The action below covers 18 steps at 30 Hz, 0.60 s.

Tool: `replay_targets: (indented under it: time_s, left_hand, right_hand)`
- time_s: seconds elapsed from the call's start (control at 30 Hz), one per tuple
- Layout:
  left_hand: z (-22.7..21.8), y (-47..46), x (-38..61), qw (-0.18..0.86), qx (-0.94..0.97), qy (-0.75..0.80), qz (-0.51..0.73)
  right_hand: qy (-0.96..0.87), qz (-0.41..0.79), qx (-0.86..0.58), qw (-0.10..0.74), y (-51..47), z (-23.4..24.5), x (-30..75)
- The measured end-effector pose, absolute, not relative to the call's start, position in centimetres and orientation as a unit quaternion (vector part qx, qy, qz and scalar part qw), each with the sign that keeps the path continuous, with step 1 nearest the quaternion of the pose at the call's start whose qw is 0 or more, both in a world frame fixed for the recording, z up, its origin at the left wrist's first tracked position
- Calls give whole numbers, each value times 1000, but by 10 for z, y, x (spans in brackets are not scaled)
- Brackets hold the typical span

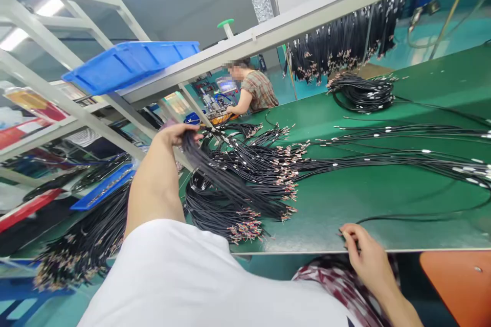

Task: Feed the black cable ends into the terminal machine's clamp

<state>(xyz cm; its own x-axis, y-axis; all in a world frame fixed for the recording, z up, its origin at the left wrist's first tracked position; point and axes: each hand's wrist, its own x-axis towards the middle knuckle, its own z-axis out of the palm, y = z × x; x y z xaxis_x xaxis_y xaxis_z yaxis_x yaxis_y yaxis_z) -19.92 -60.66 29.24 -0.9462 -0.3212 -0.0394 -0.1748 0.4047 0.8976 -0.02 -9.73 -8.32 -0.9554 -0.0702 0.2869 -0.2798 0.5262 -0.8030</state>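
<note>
My left hand (176, 135) grips a thick bunch of thin black cables (215, 173) near the far end of the heap, lifting it from the green work table (330, 199). Their ends carry small crimped metal terminals with coloured wires. My right hand (360, 250) is at the table's near edge, its fingers pinched on a single thin black cable (402, 217). Long cables with white markers (406, 158) stretch away to the right, and a coiled black cable bundle (360, 93) lies farther back.
Grey metal shelving (57, 46) at the left holds a blue plastic tray (130, 66) and another blue tray (103, 189). More cables hang from a grey rail (345, 41). A co-worker (261, 89) sits at a machine beyond the table. An orange seat (456, 286) stands at the lower right.
</note>
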Motion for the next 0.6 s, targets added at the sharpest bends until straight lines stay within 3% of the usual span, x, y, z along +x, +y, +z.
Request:
replay_targets:
  time_s: [0.23, 0.33, 0.5, 0.6]
  left_hand:
    - [306, -466, -295, 80, 46, -746, -660]
    - [296, -382, -310, 35, -36, -708, -705]
    - [246, -265, -301, -89, -102, -725, -676]
    - [205, -212, -298, -159, -108, -690, -698]
  right_hand:
    - [-827, 538, 52, 153, -100, -53, 16]
    - [-808, 562, 32, 174, -101, -34, 28]
    - [-735, 618, -117, 253, -87, -15, 64]
    - [-705, 564, -256, 344, -67, -20, 111]
